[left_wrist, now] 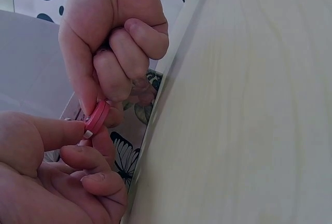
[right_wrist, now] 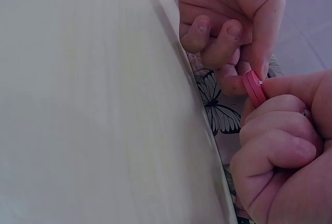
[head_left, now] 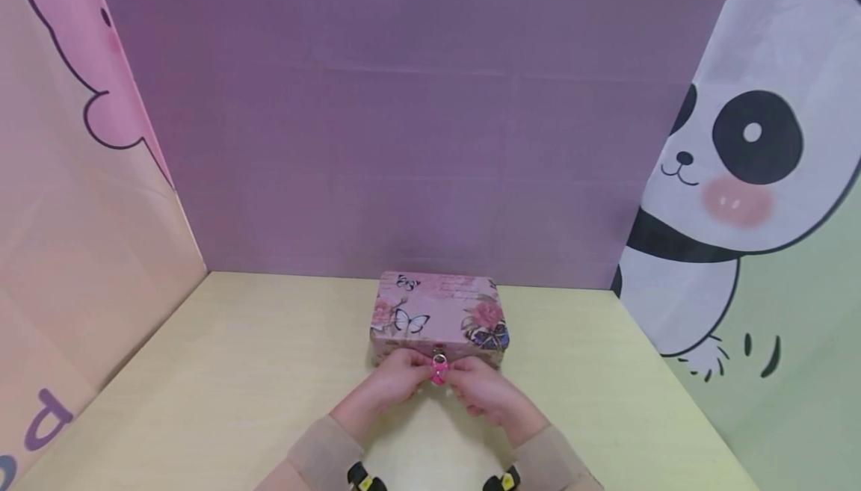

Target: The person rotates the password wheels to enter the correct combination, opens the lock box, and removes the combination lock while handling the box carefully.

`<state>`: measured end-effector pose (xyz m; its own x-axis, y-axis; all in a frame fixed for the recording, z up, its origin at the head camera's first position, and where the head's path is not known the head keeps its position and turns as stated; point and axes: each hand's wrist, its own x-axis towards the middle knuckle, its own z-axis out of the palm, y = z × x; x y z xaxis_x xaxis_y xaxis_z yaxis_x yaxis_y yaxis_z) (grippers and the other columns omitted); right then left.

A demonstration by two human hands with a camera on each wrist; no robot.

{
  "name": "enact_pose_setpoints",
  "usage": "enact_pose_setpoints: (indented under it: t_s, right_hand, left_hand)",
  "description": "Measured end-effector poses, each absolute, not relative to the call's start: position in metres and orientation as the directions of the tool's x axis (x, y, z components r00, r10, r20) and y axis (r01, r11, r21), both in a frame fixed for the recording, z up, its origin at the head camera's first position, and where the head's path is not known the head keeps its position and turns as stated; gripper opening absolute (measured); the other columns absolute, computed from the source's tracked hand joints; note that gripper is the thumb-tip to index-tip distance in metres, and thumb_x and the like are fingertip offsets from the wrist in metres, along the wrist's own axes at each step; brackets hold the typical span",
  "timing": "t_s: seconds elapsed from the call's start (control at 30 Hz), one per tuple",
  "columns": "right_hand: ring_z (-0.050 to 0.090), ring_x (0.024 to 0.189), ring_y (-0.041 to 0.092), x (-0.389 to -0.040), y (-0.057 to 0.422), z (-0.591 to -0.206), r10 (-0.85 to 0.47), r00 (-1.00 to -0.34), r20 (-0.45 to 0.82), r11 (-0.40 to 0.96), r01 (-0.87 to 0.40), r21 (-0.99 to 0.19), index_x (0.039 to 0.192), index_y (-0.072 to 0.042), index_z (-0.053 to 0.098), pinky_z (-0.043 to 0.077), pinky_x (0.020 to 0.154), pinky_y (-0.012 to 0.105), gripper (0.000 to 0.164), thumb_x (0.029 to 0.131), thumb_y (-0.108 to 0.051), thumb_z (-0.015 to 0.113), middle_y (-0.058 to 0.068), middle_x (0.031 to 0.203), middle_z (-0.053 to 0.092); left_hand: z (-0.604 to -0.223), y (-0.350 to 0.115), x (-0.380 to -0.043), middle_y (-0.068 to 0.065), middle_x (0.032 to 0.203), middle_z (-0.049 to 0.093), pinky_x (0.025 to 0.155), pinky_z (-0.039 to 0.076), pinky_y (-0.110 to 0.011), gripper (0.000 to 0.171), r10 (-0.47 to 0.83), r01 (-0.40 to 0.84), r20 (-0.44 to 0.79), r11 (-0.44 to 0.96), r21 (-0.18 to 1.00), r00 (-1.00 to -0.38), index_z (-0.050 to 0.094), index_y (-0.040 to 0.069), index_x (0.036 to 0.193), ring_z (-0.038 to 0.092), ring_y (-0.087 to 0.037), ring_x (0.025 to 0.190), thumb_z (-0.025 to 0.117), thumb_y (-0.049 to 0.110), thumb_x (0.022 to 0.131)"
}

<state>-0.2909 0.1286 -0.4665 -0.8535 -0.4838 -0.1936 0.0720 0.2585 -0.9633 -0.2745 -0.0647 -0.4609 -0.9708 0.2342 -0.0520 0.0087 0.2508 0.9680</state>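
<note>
A pink tin box [head_left: 437, 308] with butterflies and flowers printed on it stands closed on the table, its clasp facing me. From the clasp hangs a small pink padlock [head_left: 439, 374] with a silver shackle. My left hand [head_left: 400, 373] pinches the padlock's left side between thumb and finger. On its right side, my right hand [head_left: 483, 385] pinches it too, the other fingers curled in. In the left wrist view the padlock [left_wrist: 97, 117] shows edge-on between both hands' fingertips. The right wrist view shows its pink edge [right_wrist: 253, 88] in front of the printed box front [right_wrist: 220, 107].
The pale wooden table [head_left: 269, 356] extends to both sides of the box. Behind the box rises a purple backdrop [head_left: 417, 117]. A panel with a panda [head_left: 753, 199] borders the right, and a pink-and-peach panel [head_left: 87, 252] the left.
</note>
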Motion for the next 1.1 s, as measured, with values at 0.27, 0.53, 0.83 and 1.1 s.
enact_pose_setpoints:
  t_s: [0.27, 0.53, 0.83, 1.1]
  right_hand:
    - [0.025, 0.046, 0.006, -0.2914, 0.1279, -0.4671, -0.486, -0.851, -0.198, 0.26, 0.076, -0.963, 0.105, 0.005, 0.066, 0.02, 0.042, 0.021, 0.028, 0.103, -0.02, 0.053, -0.008, 0.058, 0.035]
    - [0.024, 0.045, 0.006, -0.291, 0.1266, -0.4663, -0.483, -0.851, -0.209, 0.263, 0.087, -0.961, 0.105, 0.005, 0.066, 0.019, 0.041, 0.021, 0.029, 0.103, -0.021, 0.052, -0.008, 0.057, 0.034]
    - [0.024, 0.044, 0.006, -0.2901, 0.1251, -0.4654, -0.483, -0.849, -0.212, 0.264, 0.09, -0.96, 0.104, 0.005, 0.066, 0.019, 0.041, 0.021, 0.029, 0.103, -0.02, 0.051, -0.008, 0.057, 0.033]
    - [0.024, 0.045, 0.006, -0.2894, 0.1251, -0.4647, -0.486, -0.847, -0.217, 0.259, 0.097, -0.961, 0.105, 0.006, 0.065, 0.019, 0.041, 0.021, 0.031, 0.104, -0.02, 0.049, -0.009, 0.057, 0.033]
  left_hand:
    - [-0.4612, -0.0644, -0.2754, 0.0, 0.067, 0.051, 0.048, 0.033, -0.022, 0.013, 0.237, 0.022, -0.04, 0.252, 0.967, -0.971, 0.069, -0.006, 0.096, 0.039, -0.007, 0.052, 0.059, 0.003, 0.096]
    - [-0.46, -0.0642, -0.2734, -0.005, 0.074, 0.057, 0.049, 0.034, -0.022, 0.013, 0.241, 0.014, -0.046, 0.244, 0.97, -0.969, 0.069, -0.006, 0.097, 0.04, -0.008, 0.053, 0.06, 0.003, 0.096]
    - [-0.4629, -0.065, -0.2751, -0.003, 0.07, 0.055, 0.048, 0.033, -0.022, 0.013, 0.246, 0.018, -0.042, 0.238, 0.971, -0.968, 0.07, -0.005, 0.097, 0.039, -0.007, 0.052, 0.06, 0.003, 0.096]
    - [-0.4643, -0.0658, -0.2772, -0.003, 0.07, 0.056, 0.046, 0.032, -0.021, 0.014, 0.261, 0.025, -0.039, 0.239, 0.971, -0.965, 0.071, -0.004, 0.097, 0.038, -0.006, 0.051, 0.06, 0.004, 0.097]
